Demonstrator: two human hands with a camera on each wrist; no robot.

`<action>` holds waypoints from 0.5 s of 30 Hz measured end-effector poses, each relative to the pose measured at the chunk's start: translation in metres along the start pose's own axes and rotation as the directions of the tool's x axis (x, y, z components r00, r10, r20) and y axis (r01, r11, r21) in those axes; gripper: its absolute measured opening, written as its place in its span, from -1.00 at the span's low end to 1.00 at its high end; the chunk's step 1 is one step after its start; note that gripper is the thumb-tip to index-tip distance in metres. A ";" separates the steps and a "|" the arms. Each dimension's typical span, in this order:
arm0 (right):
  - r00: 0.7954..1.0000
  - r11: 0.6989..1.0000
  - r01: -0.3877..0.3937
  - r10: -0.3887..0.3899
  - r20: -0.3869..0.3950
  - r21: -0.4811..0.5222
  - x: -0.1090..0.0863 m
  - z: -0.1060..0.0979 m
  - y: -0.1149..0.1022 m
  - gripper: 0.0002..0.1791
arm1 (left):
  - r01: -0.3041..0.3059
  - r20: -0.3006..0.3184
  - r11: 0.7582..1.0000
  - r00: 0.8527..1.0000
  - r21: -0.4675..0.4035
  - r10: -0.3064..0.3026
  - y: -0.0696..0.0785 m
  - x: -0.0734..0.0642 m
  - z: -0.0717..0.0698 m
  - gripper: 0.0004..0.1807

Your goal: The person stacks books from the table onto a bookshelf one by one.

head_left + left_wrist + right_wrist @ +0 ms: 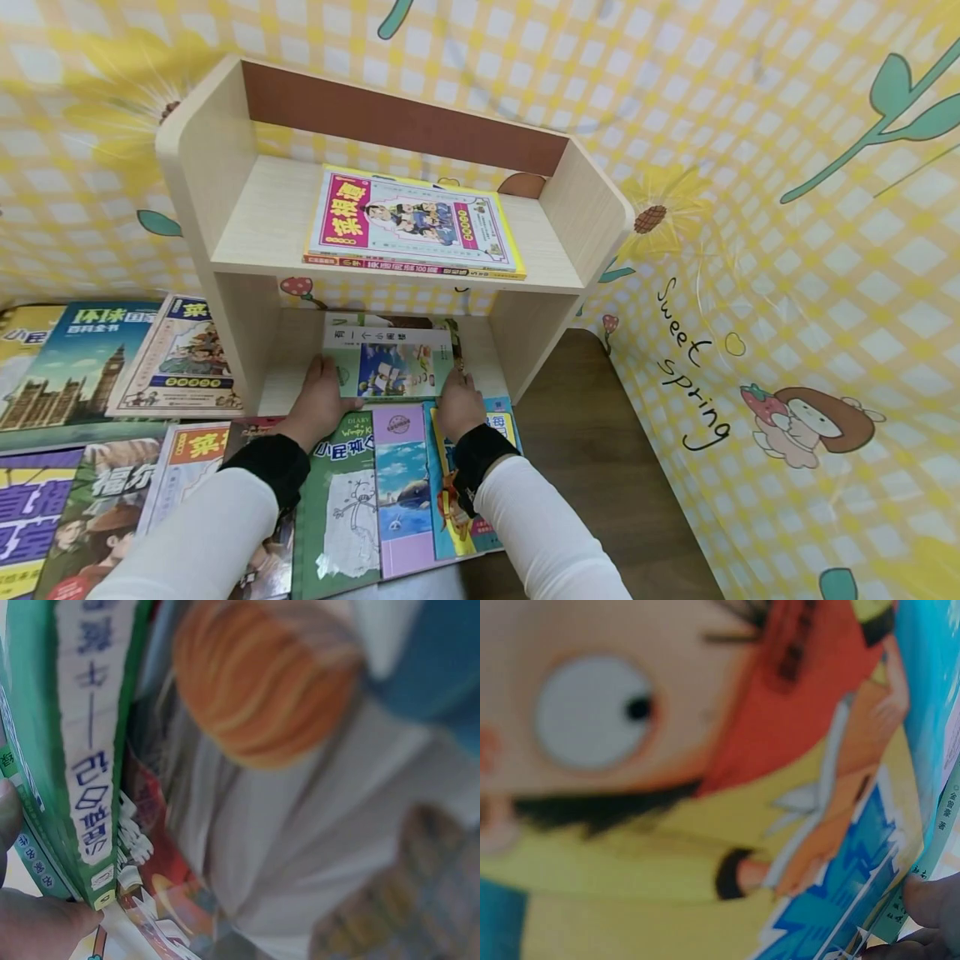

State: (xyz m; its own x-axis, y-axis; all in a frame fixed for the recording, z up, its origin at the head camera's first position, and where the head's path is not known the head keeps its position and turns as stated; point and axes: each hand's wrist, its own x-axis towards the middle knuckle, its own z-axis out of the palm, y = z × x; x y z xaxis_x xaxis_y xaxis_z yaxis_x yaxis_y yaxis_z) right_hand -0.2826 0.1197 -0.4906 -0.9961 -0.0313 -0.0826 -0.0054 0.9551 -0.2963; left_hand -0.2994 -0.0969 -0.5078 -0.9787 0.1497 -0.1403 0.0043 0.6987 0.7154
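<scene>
A pale green book (401, 358) with an illustrated cover lies on the lower shelf of a small wooden bookshelf, on top of another book that peeks out behind it. My left hand (321, 404) grips its left edge, and my right hand (461, 406) holds the right edge. In the left wrist view my left hand (41, 922) is at the book's green spine (34, 859), partly hidden by a nearer green book. The right wrist view has my right hand (930, 911) at the corner of the same light green spine (937, 825).
Stacked books (416, 221) lie on the upper shelf. Before the bookshelf (213, 158) several books are spread out, including a green diary (337, 517), a purple-blue book (405, 492) and a yellow-blue one (480, 533). More books (75, 358) lie left. Dark wooden floor (600, 467) shows at right.
</scene>
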 end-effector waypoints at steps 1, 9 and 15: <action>1.000 1.000 -0.002 0.002 -0.002 -0.006 0.001 0.000 0.000 -0.37 | 0.003 0.001 1.000 1.000 -0.004 -0.003 0.000 0.001 0.000 0.03; 1.000 1.000 -0.013 0.014 -0.013 0.022 0.004 0.003 -0.001 -0.36 | 0.012 0.000 1.000 1.000 -0.005 -0.012 -0.001 0.004 0.000 0.03; 0.998 0.999 -0.001 0.003 -0.057 0.036 0.009 0.014 0.005 -0.33 | 0.023 -0.010 0.999 1.000 -0.037 -0.023 0.002 0.001 0.001 0.05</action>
State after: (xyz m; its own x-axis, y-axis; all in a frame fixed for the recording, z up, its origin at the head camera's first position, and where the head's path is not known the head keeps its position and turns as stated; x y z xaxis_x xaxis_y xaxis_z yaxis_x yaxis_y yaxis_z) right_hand -0.2905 0.1197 -0.5057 -0.9995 -0.0116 -0.0291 -0.0013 0.9439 -0.3303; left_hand -0.3002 -0.0943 -0.5072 -0.9806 0.1263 -0.1499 -0.0257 0.6753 0.7371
